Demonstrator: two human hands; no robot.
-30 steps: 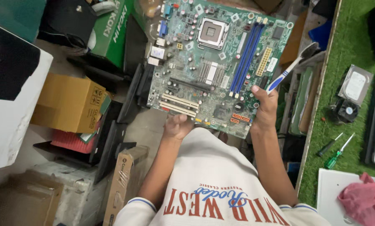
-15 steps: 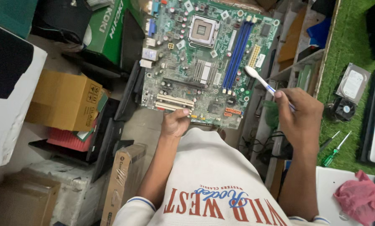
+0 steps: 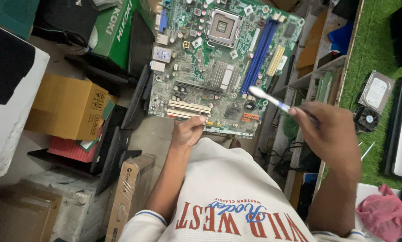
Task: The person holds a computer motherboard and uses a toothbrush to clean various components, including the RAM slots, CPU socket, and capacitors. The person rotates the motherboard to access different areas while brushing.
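Fingers (image 3: 200,120) of the left hand (image 3: 188,131) are clamped on only the motherboard (image 3: 219,62) edge, right hand (image 3: 328,130) gripping a toothbrush (image 3: 269,99); slip likely if brushed hard.

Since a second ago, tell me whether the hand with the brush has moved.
Yes. The right hand has come off the circuit board's right edge, out toward the green mat, brush tip over the board.

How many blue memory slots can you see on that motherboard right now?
2 seem visible: long blue slots side by side on the green motherboard, right of the processor socket, above the toothbrush in the right hand. Others may blend in.
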